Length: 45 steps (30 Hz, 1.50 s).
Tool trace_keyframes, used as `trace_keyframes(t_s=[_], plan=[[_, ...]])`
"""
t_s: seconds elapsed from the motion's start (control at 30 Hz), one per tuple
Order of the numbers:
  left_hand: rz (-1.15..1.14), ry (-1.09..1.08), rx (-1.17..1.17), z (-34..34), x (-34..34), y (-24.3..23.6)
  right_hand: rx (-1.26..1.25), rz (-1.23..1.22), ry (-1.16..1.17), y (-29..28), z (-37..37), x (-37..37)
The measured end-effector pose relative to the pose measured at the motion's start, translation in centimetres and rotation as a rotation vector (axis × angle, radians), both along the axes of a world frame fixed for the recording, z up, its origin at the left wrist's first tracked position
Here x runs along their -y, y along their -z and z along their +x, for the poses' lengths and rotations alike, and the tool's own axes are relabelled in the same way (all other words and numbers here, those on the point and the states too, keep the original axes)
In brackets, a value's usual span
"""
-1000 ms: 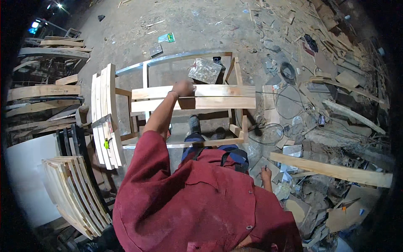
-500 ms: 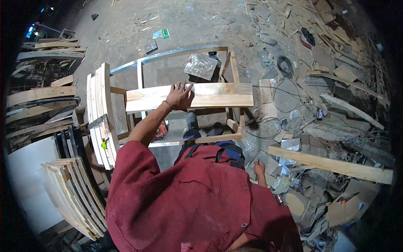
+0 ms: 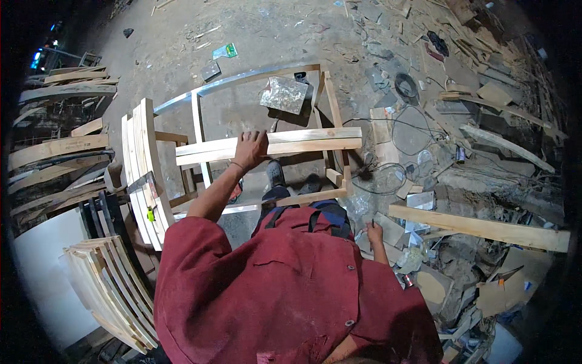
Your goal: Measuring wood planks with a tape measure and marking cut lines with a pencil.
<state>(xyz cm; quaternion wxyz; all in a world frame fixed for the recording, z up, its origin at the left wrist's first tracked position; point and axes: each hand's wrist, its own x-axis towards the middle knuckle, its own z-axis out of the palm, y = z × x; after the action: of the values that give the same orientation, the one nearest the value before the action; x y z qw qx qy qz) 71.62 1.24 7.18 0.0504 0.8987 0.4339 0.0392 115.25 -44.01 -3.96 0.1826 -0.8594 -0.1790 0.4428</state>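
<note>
Item, workshop floor seen from above my own chest: my left hand (image 3: 250,149), fingers spread and palm down, presses on a pair of pale planks (image 3: 285,143) laid flat and side by side across the top of an open wooden frame (image 3: 330,109); I judge the flat palm is there to keep the loose boards from sliding on the rails that carry them. The planks sit crosswise, ends overhanging the frame on both sides, directly ahead of my feet. Item: my right hand (image 3: 374,232), low at my side and well apart from the planks, appears closed around something thin and dark, too small to name, so I cannot tell for certain what it pinches. Item: a row of slats (image 3: 142,164) standing on edge against the frame's left side, close by the planks' left end, within reach of the pressing hand. Item: a second bundle of slats (image 3: 100,285) leaning at lower left. Item: a crumpled silvery sheet (image 3: 284,94) on the ground inside the frame's far end. Item: a long loose beam (image 3: 479,227) lying on the rubble to my right, near coils of wire (image 3: 388,176). Item: my red shirt (image 3: 285,291), filling the lower view.
</note>
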Motion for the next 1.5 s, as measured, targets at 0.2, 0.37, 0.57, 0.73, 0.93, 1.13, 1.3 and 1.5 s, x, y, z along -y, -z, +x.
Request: trace_keyframes(t_s=[0.2, 0.37, 0.57, 0.73, 0.93, 1.13, 1.3, 1.5], plan=[[-0.745, 0.142, 0.008, 0.1, -4.0, 1.1, 0.138, -0.016, -0.054, 1.4, 2.3, 5.1], [-1.338, 0.108, -0.125, 0.8, -2.3, 5.9, -0.034, -0.027, 0.157, 0.2, 2.6, 7.0], [-1.740, -0.056, -0.177, 1.0, -6.7, 3.5, -0.014, 0.020, 0.169, -0.7, -0.8, 8.6], [-1.359, -0.088, -0.023, -0.4, -10.1, 6.0, 0.178, 0.053, 0.041, 3.3, -4.1, 12.2], [-0.855, -0.042, 0.217, -5.9, -8.4, 5.3, -0.018, -0.131, 0.063, -1.8, -15.4, 4.7], [-0.518, -0.382, 0.512, -14.6, -6.4, 2.7, 0.108, -0.072, 0.024, -2.4, -20.6, -2.6], [0.199, -0.686, 0.485, -31.8, -6.5, -0.7, 0.213, -0.029, -0.070, -1.1, -23.1, -4.7], [-0.259, -1.402, -0.099, -53.6, -3.4, 2.9, 0.191, 0.071, -0.076, -2.9, -26.5, -8.3]])
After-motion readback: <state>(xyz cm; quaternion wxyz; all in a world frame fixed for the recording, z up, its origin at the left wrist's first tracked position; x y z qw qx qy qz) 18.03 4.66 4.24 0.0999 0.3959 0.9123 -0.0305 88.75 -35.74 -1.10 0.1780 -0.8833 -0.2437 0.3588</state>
